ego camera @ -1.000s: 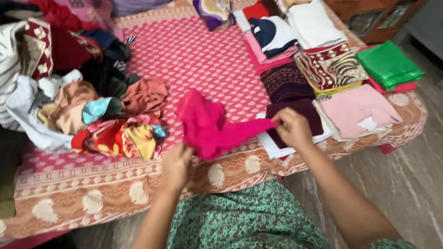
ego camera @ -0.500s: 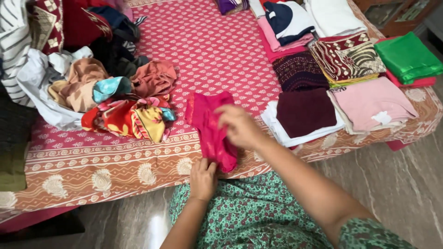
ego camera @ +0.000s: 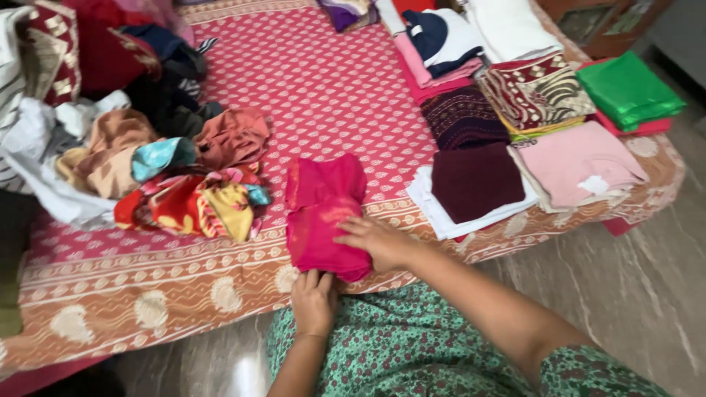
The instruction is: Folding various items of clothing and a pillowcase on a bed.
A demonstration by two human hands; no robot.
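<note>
A magenta cloth (ego camera: 322, 209), folded into a narrow strip, lies on the red patterned bedsheet (ego camera: 323, 81) near the bed's front edge. My left hand (ego camera: 314, 298) grips its near end at the bed's edge. My right hand (ego camera: 375, 241) lies flat on the lower right part of the cloth and presses it down.
A heap of unfolded clothes (ego camera: 147, 162) sits to the left of the cloth. Folded stacks lie to the right: a maroon piece on white (ego camera: 474, 180), a pink one (ego camera: 577, 162), a green one (ego camera: 629, 88), patterned ones (ego camera: 533, 92). A marble floor (ego camera: 632, 294) runs along the right.
The magenta cloth went from held up and spread to folded over and laid flat. My right hand swung left across it and now presses on it; my left hand stays at its near end.
</note>
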